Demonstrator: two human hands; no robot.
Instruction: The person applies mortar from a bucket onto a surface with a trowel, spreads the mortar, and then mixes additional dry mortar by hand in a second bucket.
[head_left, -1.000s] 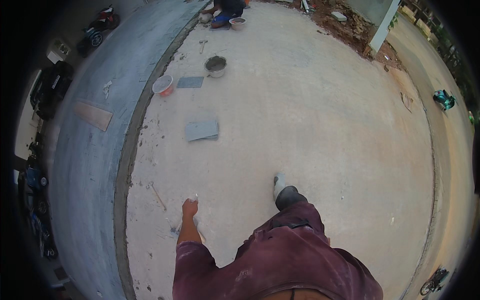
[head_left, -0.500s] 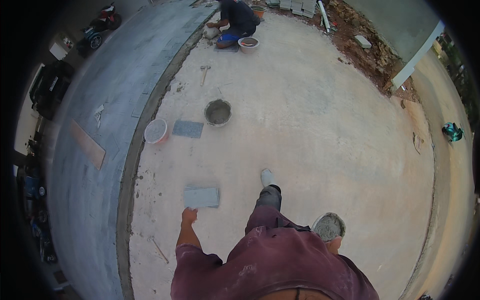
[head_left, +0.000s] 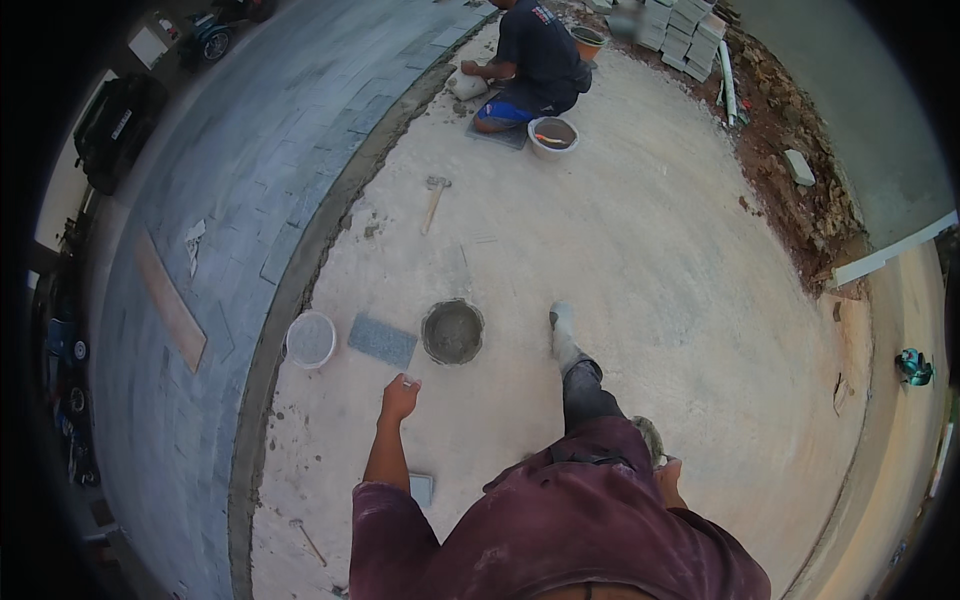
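Head view: your right hand (head_left: 668, 483) is at the rim of a mortar-smeared bucket (head_left: 648, 437) by your right hip, fingers apparently clamped there, though your shirt hides much of the bucket; your left hand (head_left: 399, 398) has its fingers curled together, and whether they grip the pale speck at their tips I cannot tell; just beyond lies a speckled grey tile (head_left: 383, 341), flat between a pale round tub (head_left: 311, 340) and a mortar-filled tub (head_left: 453, 331); the main risk, as I judge it, is the bucket, seemingly tilted at your side, which could slop or slip if your grip eased; your boot (head_left: 563, 325) is out ahead, so a stride drifting left could knock the mortar-filled tub; the hammer (head_left: 433, 205) farther on could trip a foot.

Underfoot you have a pale concrete slab (head_left: 720, 400), its left edge spotted with crumbs beside a rough mortar strip (head_left: 246, 480); left of that, blue-grey paving (head_left: 180, 450) carries a plank (head_left: 171, 302); ahead, a co-worker (head_left: 540, 60) sits low by another bucket (head_left: 553, 137); beyond are stacked paving blocks (head_left: 690, 40), a white pipe (head_left: 728, 82) and reddish soil (head_left: 815, 225); a dark car (head_left: 120, 130) stands far left.
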